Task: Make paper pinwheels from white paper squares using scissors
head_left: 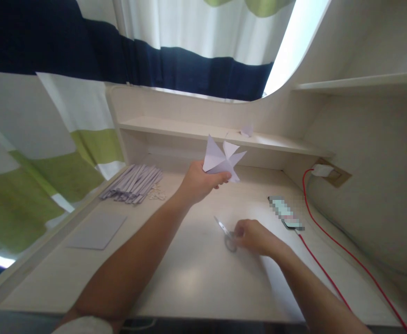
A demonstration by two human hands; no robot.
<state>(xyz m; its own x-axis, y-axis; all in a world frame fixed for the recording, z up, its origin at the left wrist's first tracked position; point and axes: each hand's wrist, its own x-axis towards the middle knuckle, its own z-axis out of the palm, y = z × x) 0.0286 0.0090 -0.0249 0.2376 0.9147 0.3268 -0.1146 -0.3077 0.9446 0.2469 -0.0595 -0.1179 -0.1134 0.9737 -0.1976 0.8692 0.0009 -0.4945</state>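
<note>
At the far left of the desk [196,278] lies a bundle of folded paper strips [133,183], with a flat grey sheet [97,230] nearer. Toward the middle, the left hand [198,182] is raised above the desk, fingers closed on a folded white paper shape [222,160]. Right of it, the right hand [254,237] rests on the desk, curled around the handles of the scissors [226,233], with a phone [286,212] and red cable [332,241] further right
</note>
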